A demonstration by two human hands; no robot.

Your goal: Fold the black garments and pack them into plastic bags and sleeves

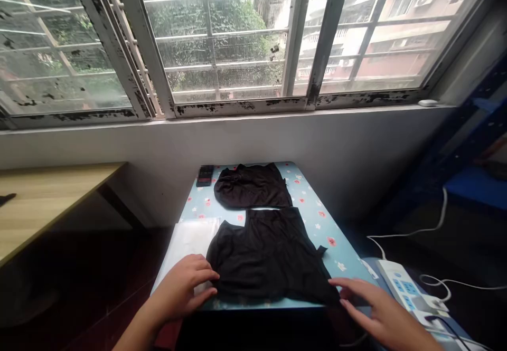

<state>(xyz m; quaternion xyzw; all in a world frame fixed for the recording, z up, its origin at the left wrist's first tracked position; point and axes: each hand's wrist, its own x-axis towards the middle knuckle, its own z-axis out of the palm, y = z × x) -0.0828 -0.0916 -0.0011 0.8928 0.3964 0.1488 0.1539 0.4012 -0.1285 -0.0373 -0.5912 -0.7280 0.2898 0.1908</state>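
Note:
A black cloth piece (269, 258) lies spread flat near the front of the small table. It has a rounded left side, a notch in its far edge and a small tab on its right edge. My left hand (186, 285) rests by its lower left edge, thumb and fingers apart. At the lower right corner, my right hand (368, 303) has its fingertips at the cloth's edge, with thumb and forefinger apart. A second black cloth piece (253, 186) of similar shape lies flat behind the first.
The table (330, 227) has a light blue flowered top. White sheets or plastic bags (186, 240) lie at its left, and a small dark item (205, 175), blurred, at its far left corner. A power strip (404, 282) with cables stands right. Another table (51, 192) is at left.

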